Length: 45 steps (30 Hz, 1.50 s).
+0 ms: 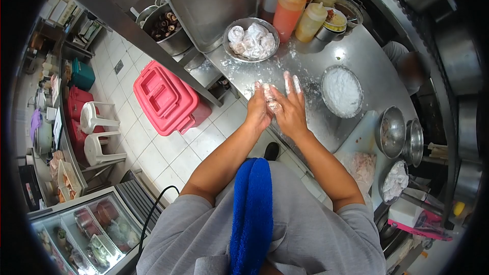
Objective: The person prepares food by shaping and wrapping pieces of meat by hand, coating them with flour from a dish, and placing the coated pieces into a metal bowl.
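Observation:
Over the near edge of the steel counter, my left hand (259,111) and my right hand (291,114) meet around a white-floured lump (272,101). The lump is mostly hidden by my fingers, so its kind cannot be made out. My left fingers close on its left side. On the right, my thumb side presses against it while two flour-coated fingers stretch away. Beyond my hands stands a metal bowl (225,46) of floured, rounded pieces (254,40). To the right is a bowl of white flour (342,91).
Squeeze bottles (290,7) line the counter's back, beside a small bowl of chopped food (335,19). Rightward lie a cutting board (364,132), a bag of pale meat-like pieces (360,165) and metal bowls (391,132). A pink lidded bin (165,99) stands on the floor. Another person's sleeve (396,53) shows behind the counter.

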Available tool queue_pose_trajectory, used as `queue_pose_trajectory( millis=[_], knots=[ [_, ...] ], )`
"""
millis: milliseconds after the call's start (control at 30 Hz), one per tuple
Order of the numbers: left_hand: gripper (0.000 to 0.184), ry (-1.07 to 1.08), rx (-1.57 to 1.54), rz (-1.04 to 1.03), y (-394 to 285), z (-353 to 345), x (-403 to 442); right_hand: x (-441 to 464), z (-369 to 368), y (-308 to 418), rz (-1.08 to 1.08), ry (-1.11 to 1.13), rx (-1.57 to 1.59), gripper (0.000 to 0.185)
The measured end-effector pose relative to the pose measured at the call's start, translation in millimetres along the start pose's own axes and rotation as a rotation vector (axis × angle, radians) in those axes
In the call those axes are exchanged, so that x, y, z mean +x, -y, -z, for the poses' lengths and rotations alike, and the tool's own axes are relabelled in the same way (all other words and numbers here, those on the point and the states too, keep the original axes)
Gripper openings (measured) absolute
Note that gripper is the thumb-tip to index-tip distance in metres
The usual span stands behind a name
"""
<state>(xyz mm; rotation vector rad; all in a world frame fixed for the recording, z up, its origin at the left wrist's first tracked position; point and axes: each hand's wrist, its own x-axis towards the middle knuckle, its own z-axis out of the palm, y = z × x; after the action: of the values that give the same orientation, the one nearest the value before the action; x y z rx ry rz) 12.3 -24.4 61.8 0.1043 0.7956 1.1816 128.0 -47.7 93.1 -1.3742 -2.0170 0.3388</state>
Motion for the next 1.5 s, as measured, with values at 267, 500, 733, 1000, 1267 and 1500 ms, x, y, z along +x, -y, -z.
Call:
queue_pose_trajectory(
  millis=[267,500,733,1000,1267,1500],
  knots=[
    [0.051,0.022,-0.012,-0.015,2.6,-2.9,1.1,-0.6,-3.7,-6.0,-0.019,-0.063,0.056,0.039],
    [0.065,0.035,-0.055,0.01,-2.2,-11.8,-4.0,1.0,-2.6,-5.9,0.006,-0.101,0.074,0.038],
    [0.072,-0.016,-0.062,0.088,-2.0,-1.3,1.9,0.4,2.2,-11.4,0.051,-0.127,0.148,0.034],
    [0.076,0.16,-0.132,0.101,-3.9,-0.5,3.6,8.0,24.2,-28.2,-0.125,-0.153,0.169,0.028],
    [0.064,0.17,-0.126,0.128,0.8,-11.4,-1.7,8.0,13.0,-25.3,-0.304,-0.168,0.344,0.021],
    [0.058,0.145,-0.096,0.141,13.0,-5.1,3.4,5.3,-3.5,-13.2,-0.386,-0.169,0.389,0.041]
  ],
)
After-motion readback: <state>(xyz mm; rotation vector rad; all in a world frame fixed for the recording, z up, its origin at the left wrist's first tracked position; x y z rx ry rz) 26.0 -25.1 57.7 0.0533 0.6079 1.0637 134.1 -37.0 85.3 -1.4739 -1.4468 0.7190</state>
